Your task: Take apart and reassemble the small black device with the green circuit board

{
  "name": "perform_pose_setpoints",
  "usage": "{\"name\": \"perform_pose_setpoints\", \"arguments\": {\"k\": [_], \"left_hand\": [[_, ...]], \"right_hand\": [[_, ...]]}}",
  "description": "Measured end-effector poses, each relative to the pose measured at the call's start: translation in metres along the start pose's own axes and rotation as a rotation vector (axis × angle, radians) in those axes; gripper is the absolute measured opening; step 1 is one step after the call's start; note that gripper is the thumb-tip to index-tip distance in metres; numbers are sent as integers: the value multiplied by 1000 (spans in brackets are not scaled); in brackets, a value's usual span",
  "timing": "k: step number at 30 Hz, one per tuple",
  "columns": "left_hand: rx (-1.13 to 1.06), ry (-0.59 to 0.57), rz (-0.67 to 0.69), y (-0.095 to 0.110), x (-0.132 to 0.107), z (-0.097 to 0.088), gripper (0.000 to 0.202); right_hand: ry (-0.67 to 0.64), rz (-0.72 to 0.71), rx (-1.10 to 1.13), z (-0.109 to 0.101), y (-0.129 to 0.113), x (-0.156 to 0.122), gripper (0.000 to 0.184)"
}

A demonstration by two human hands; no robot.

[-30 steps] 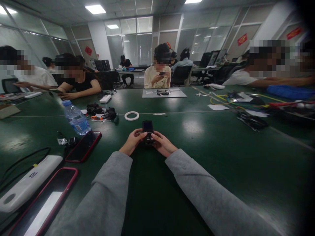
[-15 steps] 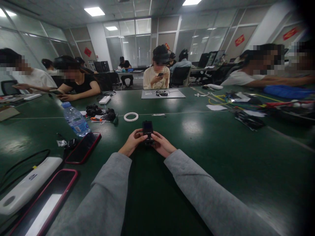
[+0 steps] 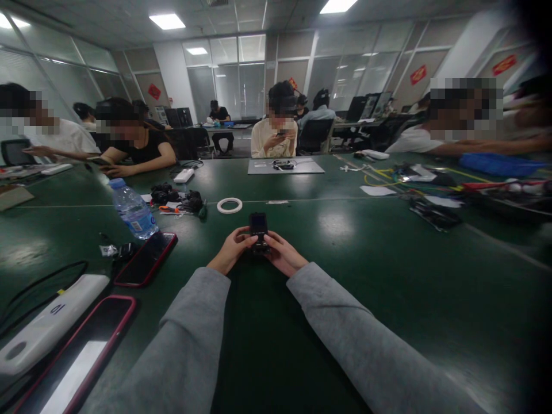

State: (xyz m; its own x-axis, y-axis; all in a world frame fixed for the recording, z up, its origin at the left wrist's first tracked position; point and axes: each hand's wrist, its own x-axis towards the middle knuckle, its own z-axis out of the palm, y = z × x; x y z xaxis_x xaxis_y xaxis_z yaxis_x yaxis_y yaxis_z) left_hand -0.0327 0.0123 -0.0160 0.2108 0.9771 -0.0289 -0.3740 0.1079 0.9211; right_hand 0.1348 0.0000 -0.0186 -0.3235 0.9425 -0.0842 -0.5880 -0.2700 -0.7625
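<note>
A small black device with a dark screen (image 3: 259,223) stands upright between my hands, just above or on the green table (image 3: 276,322); its exact kind is too small to tell. My left hand (image 3: 235,248) grips its left side, thumb on the front below the screen. From the right, my right hand (image 3: 282,252) holds it the same way. Most of my fingers are hidden behind the device. Beyond it lies a white ring (image 3: 229,205), like a roll of tape, touched by neither hand.
On my left are a water bottle (image 3: 133,210), a phone in a red case (image 3: 146,260), a second phone (image 3: 80,356) and a white power strip (image 3: 54,322). Tools and black parts (image 3: 181,201) lie farther off. Cables (image 3: 414,172) clutter the right. Several people sit around the table.
Almost nothing differs. Both hands keep hold of the black device in the same place, and the view has shifted very slightly.
</note>
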Motion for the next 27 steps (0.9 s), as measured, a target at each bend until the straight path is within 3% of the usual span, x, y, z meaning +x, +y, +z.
{"name": "perform_pose_setpoints", "arguments": {"k": [27], "left_hand": [[44,30,35,-3,-7,2,57]], "right_hand": [[13,-40,-22,0,4,-4,48]]}}
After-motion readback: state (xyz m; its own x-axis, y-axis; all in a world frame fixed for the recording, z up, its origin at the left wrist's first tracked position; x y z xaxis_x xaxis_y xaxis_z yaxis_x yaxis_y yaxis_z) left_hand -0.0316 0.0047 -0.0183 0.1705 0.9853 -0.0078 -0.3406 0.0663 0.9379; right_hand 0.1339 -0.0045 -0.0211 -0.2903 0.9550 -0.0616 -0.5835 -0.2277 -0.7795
